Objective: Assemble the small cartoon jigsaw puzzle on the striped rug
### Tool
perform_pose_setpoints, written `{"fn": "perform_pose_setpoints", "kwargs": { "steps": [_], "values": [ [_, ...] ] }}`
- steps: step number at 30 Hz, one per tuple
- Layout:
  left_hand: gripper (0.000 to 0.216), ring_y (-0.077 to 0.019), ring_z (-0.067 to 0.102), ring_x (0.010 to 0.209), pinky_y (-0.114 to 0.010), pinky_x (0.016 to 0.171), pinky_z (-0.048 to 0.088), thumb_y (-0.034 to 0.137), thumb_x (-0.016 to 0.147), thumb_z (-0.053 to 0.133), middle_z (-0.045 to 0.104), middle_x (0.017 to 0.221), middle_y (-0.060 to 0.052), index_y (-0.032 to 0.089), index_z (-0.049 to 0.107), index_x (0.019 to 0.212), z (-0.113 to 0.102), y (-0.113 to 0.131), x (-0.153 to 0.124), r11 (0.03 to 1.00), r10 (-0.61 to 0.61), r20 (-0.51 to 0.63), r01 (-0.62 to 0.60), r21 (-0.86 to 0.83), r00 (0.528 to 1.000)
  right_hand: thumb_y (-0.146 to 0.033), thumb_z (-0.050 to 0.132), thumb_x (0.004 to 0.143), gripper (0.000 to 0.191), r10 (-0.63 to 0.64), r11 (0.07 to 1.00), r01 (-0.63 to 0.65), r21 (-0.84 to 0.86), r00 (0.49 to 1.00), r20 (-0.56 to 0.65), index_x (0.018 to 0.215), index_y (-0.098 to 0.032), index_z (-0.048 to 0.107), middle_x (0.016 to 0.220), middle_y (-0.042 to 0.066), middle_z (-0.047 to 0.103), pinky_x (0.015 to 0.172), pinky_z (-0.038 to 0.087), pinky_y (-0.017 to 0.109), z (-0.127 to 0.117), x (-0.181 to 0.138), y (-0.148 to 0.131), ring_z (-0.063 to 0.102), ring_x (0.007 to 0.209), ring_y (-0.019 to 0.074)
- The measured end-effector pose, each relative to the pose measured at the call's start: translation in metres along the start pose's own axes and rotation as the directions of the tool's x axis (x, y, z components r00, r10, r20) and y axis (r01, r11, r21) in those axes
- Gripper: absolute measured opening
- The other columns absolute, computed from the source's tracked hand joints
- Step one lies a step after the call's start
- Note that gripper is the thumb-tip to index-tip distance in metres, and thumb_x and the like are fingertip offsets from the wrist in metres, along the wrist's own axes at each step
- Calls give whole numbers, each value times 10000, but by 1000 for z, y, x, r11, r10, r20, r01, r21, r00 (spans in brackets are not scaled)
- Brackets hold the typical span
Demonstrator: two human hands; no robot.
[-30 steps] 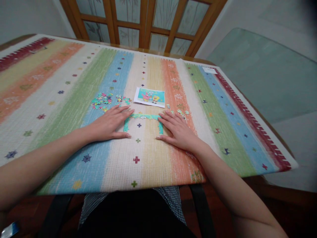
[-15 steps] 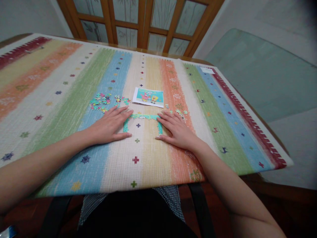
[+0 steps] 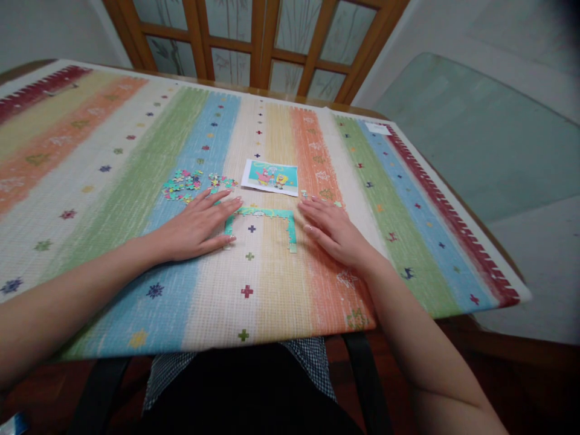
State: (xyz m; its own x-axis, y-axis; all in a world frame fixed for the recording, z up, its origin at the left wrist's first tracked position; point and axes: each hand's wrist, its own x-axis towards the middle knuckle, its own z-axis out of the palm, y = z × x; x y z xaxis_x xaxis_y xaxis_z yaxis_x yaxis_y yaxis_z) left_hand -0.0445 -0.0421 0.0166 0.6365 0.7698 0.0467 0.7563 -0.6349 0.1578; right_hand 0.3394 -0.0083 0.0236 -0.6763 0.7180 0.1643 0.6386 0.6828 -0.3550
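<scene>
Flanking the puzzle border [image 3: 292, 228], the left hand [image 3: 198, 226], fingers spread, covers one side while the right hand [image 3: 339, 232], fingers parted, sits just beside; three sides look joined, the rest unfilled, loose pieces [image 3: 182, 183] beyond the left fingers.

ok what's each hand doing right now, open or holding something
Left hand: open, partly over the puzzle border, grasping nothing visible.
Right hand: open, just right of the border, holding nothing visible.

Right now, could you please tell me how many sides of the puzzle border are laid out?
3: the far side; the left side, partly hidden by the left hand; and the right side, near the right hand.
</scene>
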Motion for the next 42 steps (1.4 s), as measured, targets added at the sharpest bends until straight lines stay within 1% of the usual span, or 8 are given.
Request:
{"fn": "perform_pose_setpoints", "kwargs": {
  "steps": [4,12,16,19,23,27,35,42],
  "values": [
    [909,-357,179,1680,-595,1381,84,769,1040,384,292,1778,-146,184,222,1717,-3,-1,-3,1000,-3,32,3,-2,999,-502,632,1054,652,-29,999,30,-28,998,46,1641,-273,463,1711,105,440,1301,306,618,3,-2,-4,338,1618,316],
    [1044,-370,195,1674,-584,1382,81,847,942,520,290,1782,-120,240,211,1733,-3,-4,-3,999,32,37,-32,-26,999,-584,695,1005,799,-21,985,25,-169,999,29,1669,-248,404,1758,136,339,1329,248,601,19,-2,-20,271,1640,336],
    [1111,-370,202,1671,-564,1388,67,917,892,518,312,1775,-124,218,270,1718,1,-7,-3,996,88,0,-88,-14,996,-572,662,1019,720,-49,986,48,-157,999,0,1626,-241,464,1719,134,412,1318,261,605,17,-1,-22,324,1612,345],
    [1093,-372,215,1666,-563,1389,75,903,906,514,316,1772,-131,215,269,1719,4,-8,-3,994,106,-31,-106,-8,994,-499,553,1066,539,-4,994,-16,-110,984,-176,1552,-263,551,1616,124,539,1260,362,578,1,-2,-17,461,1519,328],
    [1056,-365,221,1665,-560,1389,99,879,927,510,315,1773,-125,233,252,1722,4,-8,-3,993,115,-41,-116,-12,992,-449,502,1068,386,163,973,-226,-45,815,-557,1346,-254,684,1324,142,709,1147,457,583,-21,-6,3,619,1301,342],
    [1040,-350,214,1668,-538,1389,110,878,935,500,320,1771,-122,230,266,1715,5,-9,-3,992,120,-41,-121,-19,992,-454,554,1027,314,219,954,-301,2,691,-689,1148,-229,736,1133,134,759,1015,537,546,-24,-9,26,686,1114,321],
    [1000,-361,230,1660,-559,1377,137,824,969,520,326,1766,-135,215,252,1715,10,-12,-4,988,152,-82,-153,-12,985,-389,602,978,243,244,959,-279,43,746,-619,1112,-247,748,1097,108,781,980,539,529,-12,-8,41,705,1084,310],
    [995,-368,242,1656,-570,1373,155,787,978,549,324,1768,-133,222,220,1728,9,-12,-4,987,161,-93,-163,-15,983,-306,562,931,344,342,907,-419,-33,781,-522,1143,-184,804,1110,167,767,1038,487,582,-3,-14,59,674,1110,365]
  ]
}}
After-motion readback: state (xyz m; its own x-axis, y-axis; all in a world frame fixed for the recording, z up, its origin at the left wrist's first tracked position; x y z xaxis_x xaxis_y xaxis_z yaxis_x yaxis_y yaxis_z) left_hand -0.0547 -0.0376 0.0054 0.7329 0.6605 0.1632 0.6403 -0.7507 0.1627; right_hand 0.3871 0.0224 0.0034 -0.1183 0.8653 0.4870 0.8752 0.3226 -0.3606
